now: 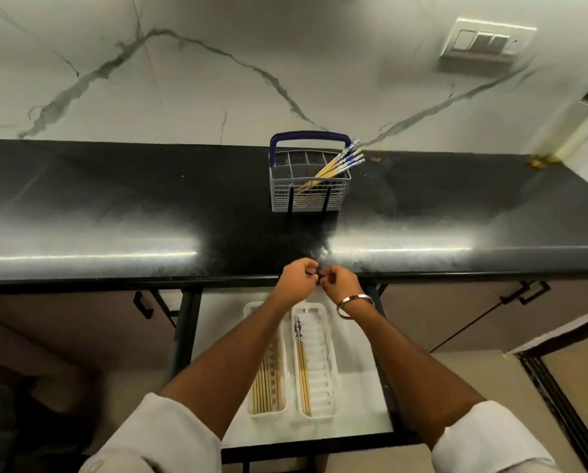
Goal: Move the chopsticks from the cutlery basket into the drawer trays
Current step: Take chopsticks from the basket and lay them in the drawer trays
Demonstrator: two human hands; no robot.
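black stone countertop (115, 199) carries the cutlery basket (309, 186) near the wall, with blue-patterned chopsticks (340, 163) leaning out of its right-hand compartment. below, the open drawer (360, 418) holds two white trays: the left tray (251, 312) has a row of plain sticks, the right tray (323, 373) only a pair so far. both hands meet at the counter edge, left hand (297, 279) and right hand (342, 283), fingers curled in tight and almost touching; something small and dark sits between them, but i cannot tell what, and no chopstick is held. judging by this, the next reach goes to the basket: pinch the bundle near its patterned ends, lift along its lean so tips clear the grid, then lay them lengthwise in the right tray.
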